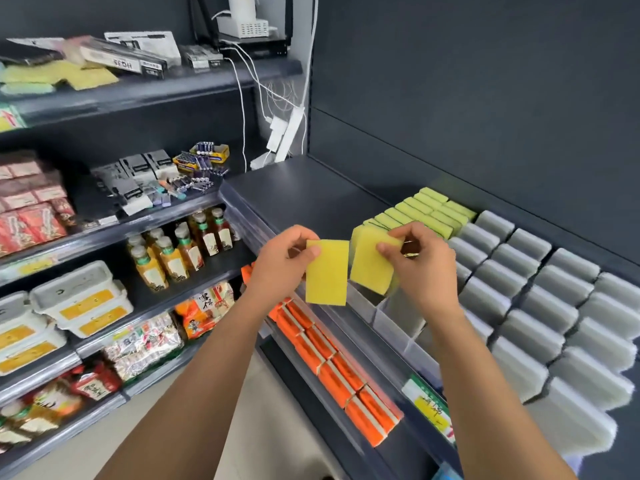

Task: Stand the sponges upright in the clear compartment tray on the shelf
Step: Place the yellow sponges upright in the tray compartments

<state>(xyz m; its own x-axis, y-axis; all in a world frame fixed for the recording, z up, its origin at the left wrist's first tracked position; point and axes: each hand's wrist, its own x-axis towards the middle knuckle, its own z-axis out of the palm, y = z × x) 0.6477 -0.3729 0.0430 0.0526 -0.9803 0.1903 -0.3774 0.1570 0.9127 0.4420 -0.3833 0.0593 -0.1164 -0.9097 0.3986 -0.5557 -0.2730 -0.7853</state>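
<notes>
- Sponge 1 (327, 271): yellow, upright in air by shelf (311, 195) front edge; left hand (284, 261) thumb + fingers pinch its top corner. Not in tray yet.
- Sponge 2 (372, 265): yellow, tilted, over left end of clear tray (398, 317); right hand (422, 268) fingers clamped on its top.
- Progress, my guess: partway. Green-topped sponges (422, 213) stand in rows at tray's back; front compartments look vacant; both held ones left to place.
- Grey sponges (519, 271) fill shelf's right side.
- Hard to tell: clear dividers, compartment count; right forearm (485, 375) hides part of tray.
</notes>
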